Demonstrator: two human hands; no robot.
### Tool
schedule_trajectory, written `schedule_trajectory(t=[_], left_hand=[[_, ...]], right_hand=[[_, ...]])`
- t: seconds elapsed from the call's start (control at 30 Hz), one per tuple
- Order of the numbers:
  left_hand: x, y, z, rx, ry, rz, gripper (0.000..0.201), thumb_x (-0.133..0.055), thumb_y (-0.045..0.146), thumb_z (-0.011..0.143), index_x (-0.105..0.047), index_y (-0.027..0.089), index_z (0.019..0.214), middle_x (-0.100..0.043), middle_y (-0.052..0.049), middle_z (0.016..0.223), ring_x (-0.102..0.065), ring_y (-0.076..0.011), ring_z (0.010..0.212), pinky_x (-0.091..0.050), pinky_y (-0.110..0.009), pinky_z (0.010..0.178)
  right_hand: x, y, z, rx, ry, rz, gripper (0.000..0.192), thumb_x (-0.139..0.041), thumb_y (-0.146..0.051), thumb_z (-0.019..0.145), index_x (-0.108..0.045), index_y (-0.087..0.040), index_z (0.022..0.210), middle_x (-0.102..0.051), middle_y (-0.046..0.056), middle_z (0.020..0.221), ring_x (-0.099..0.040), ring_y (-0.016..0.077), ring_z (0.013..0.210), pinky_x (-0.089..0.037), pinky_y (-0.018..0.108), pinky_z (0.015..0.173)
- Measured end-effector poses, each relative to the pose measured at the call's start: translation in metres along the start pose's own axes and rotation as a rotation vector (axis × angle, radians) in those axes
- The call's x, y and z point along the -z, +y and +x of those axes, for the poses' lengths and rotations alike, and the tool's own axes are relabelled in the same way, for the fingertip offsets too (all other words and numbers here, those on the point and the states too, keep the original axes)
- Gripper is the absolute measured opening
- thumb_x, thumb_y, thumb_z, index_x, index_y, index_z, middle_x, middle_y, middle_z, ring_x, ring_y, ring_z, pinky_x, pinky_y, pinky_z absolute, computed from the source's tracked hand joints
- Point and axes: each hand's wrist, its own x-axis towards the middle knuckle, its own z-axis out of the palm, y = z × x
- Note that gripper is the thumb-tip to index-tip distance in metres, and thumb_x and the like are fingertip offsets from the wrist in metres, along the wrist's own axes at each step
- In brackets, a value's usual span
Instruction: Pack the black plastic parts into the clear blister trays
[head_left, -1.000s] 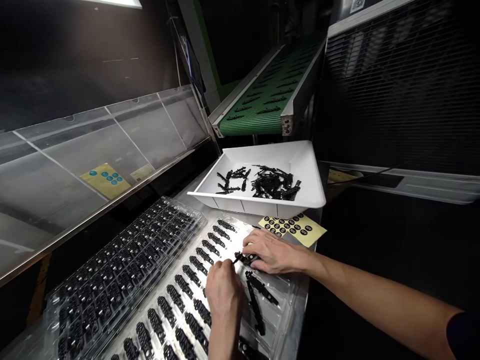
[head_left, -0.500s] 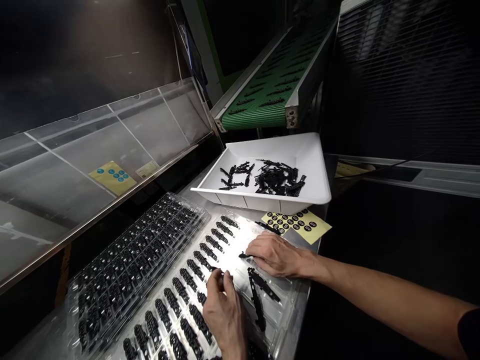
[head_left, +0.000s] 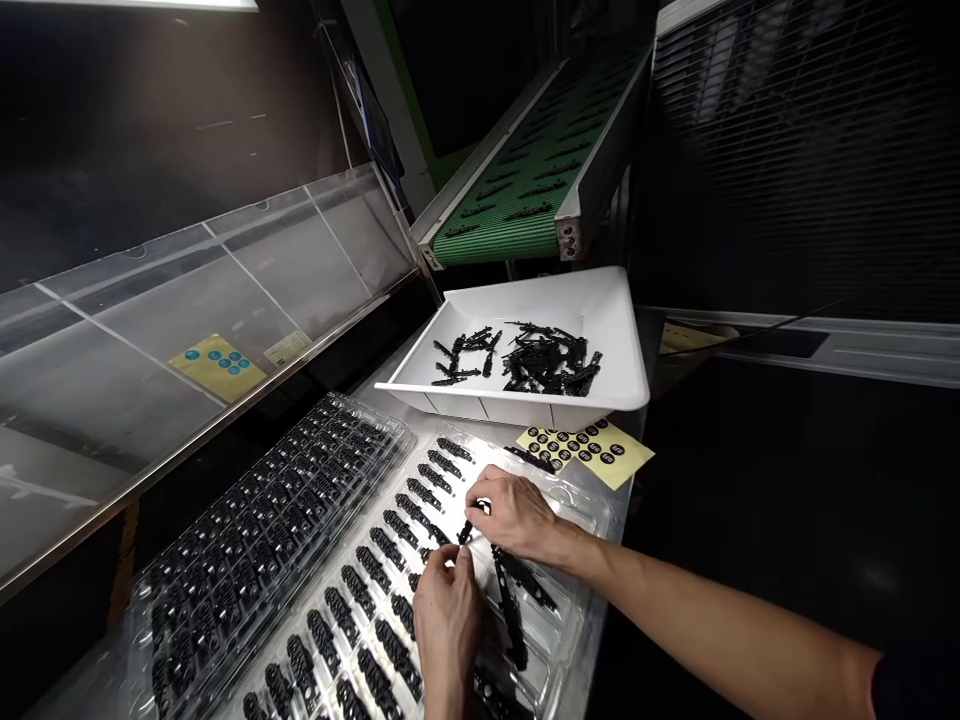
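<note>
My right hand (head_left: 514, 512) pinches a slim black plastic part (head_left: 466, 530) above the clear blister tray (head_left: 555, 640). Just in front of it, my left hand (head_left: 448, 610) is closed low over the tray, its fingertips at another black plastic part (head_left: 436, 535) that is mostly hidden. Rows of similar black parts (head_left: 386, 545) sit in the tray's pockets to the left. Longer loose black parts (head_left: 510, 610) lie across the tray's right side, beneath my right wrist.
A second filled clear tray (head_left: 262, 530) lies to the left. Behind stands a white bin (head_left: 517, 410) with loose black parts, beside a yellow sticker sheet (head_left: 619, 455). Farther back, a green conveyor (head_left: 517, 225) carries more parts. A slanted panel (head_left: 150, 390) borders the left.
My right hand has moved left, closer to my left hand, and the part in it now points down. My left hand stays low over the tray. The view has shifted slightly.
</note>
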Motion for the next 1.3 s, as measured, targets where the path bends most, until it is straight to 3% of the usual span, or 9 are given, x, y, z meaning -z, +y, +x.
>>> schedule_trajectory(t=[0.1, 0.23, 0.43, 0.6, 0.7, 0.8, 0.97, 1.13, 1.3], left_hand=[[0.007, 0.001, 0.0, 0.016, 0.038, 0.074, 0.041, -0.034, 0.048, 0.088, -0.06, 0.023, 0.107, -0.07, -0.005, 0.087, -0.064, -0.0212, 0.077, -0.044, -0.03, 0.067], [0.012, 0.006, 0.004, -0.011, 0.091, 0.235, 0.039, -0.037, 0.039, 0.088, -0.055, 0.023, 0.118, -0.064, -0.011, 0.118, -0.06, -0.029, 0.098, -0.041, -0.037, 0.073], [0.012, 0.012, 0.009, -0.057, 0.043, 0.346, 0.029, -0.042, 0.036, 0.086, -0.063, 0.022, 0.099, -0.068, -0.013, 0.101, -0.062, -0.0315, 0.092, -0.038, -0.036, 0.068], [0.008, 0.019, 0.016, -0.169, 0.099, 0.291, 0.038, -0.036, 0.033, 0.09, -0.055, 0.023, 0.121, -0.063, -0.007, 0.112, -0.059, -0.0202, 0.095, -0.04, -0.029, 0.074], [0.005, 0.024, 0.025, -0.259, 0.059, 0.284, 0.032, -0.038, 0.028, 0.089, -0.065, 0.028, 0.106, -0.063, -0.003, 0.096, -0.058, -0.0155, 0.084, -0.038, -0.026, 0.068], [0.007, 0.024, 0.034, -0.301, 0.062, 0.316, 0.031, -0.039, 0.027, 0.088, -0.069, 0.026, 0.082, -0.059, -0.004, 0.087, -0.056, -0.0171, 0.085, -0.035, -0.027, 0.066], [0.008, 0.021, 0.039, -0.3, 0.114, 0.369, 0.033, -0.043, 0.039, 0.088, -0.07, 0.022, 0.094, -0.059, -0.008, 0.097, -0.053, -0.0237, 0.097, -0.037, -0.031, 0.073], [0.003, 0.025, 0.03, -0.233, 0.217, 0.411, 0.039, -0.033, 0.038, 0.091, -0.068, 0.02, 0.09, -0.059, -0.01, 0.095, -0.053, -0.0247, 0.092, -0.037, -0.034, 0.071], [0.004, 0.028, 0.026, -0.278, 0.14, 0.434, 0.031, -0.043, 0.038, 0.088, -0.069, 0.023, 0.092, -0.061, -0.008, 0.096, -0.054, -0.0236, 0.093, -0.039, -0.032, 0.073]], right_hand=[[0.002, 0.004, 0.001, 0.025, -0.079, -0.148, 0.022, -0.049, -0.023, 0.084, -0.07, -0.018, 0.086, -0.068, 0.006, 0.085, -0.06, 0.0162, 0.07, -0.046, 0.029, 0.068], [0.013, 0.005, 0.005, 0.032, -0.143, -0.168, 0.018, -0.052, -0.017, 0.079, -0.07, -0.017, 0.078, -0.068, 0.004, 0.07, -0.061, 0.0166, 0.065, -0.048, 0.031, 0.071], [0.01, -0.001, 0.012, -0.033, -0.143, -0.122, 0.022, -0.048, -0.013, 0.083, -0.07, -0.017, 0.083, -0.071, 0.002, 0.08, -0.064, 0.0099, 0.067, -0.049, 0.018, 0.063], [-0.001, -0.012, 0.007, -0.024, -0.141, -0.191, 0.022, -0.047, -0.018, 0.085, -0.068, -0.013, 0.087, -0.069, 0.008, 0.076, -0.063, 0.0165, 0.067, -0.047, 0.025, 0.061], [0.006, -0.019, 0.003, 0.005, -0.186, -0.214, 0.027, -0.05, -0.03, 0.087, -0.07, -0.012, 0.081, -0.068, 0.011, 0.074, -0.063, 0.0194, 0.067, -0.045, 0.027, 0.059], [0.024, -0.016, -0.001, 0.04, -0.301, -0.167, 0.029, -0.057, -0.039, 0.085, -0.072, -0.015, 0.081, -0.07, 0.008, 0.074, -0.063, 0.0187, 0.068, -0.044, 0.026, 0.059], [0.048, 0.005, -0.005, 0.131, -0.388, 0.018, 0.031, -0.064, -0.028, 0.08, -0.07, -0.021, 0.111, -0.071, 0.006, 0.105, -0.065, 0.0198, 0.093, -0.047, 0.026, 0.076], [0.044, 0.006, -0.01, 0.161, -0.474, -0.058, 0.032, -0.062, -0.025, 0.08, -0.071, -0.022, 0.11, -0.072, 0.007, 0.102, -0.066, 0.0224, 0.094, -0.047, 0.029, 0.079], [0.036, 0.002, -0.012, 0.238, -0.396, -0.079, 0.034, -0.056, -0.017, 0.083, -0.07, -0.023, 0.114, -0.07, 0.008, 0.105, -0.063, 0.0225, 0.097, -0.046, 0.031, 0.082]])
